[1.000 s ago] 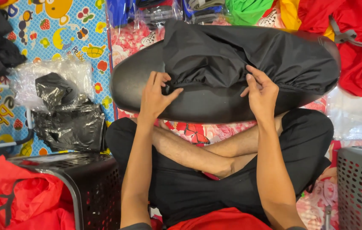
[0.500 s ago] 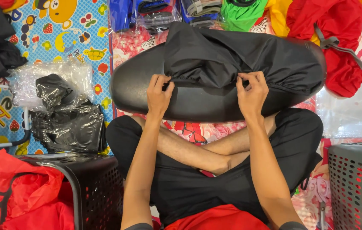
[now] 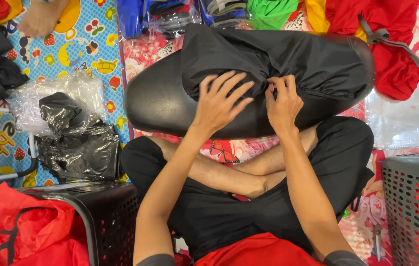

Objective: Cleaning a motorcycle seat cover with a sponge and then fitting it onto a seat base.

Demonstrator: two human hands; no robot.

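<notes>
Across the lap lay a black oval board (image 3: 160, 106), steadying the black cloth (image 3: 293, 59). Left hand (image 3: 219, 103) pressed flat, fingers spread; right hand (image 3: 283, 103) pinched a fold, seemingly to keep it taut.

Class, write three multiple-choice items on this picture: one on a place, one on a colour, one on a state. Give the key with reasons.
1. Where does the black fabric cover lie?
A on the black padded seat form
B inside the grey basket
C on the person's knee

2. What colour is the cloth in the black basket?
A green
B red
C blue

3. How is the left hand?
A closed in a fist
B holding scissors
C spread flat on the cover

Key: A, it drapes over the form; B, red cloth fills it; C, fingers are splayed, while the right hand pinches.
</notes>
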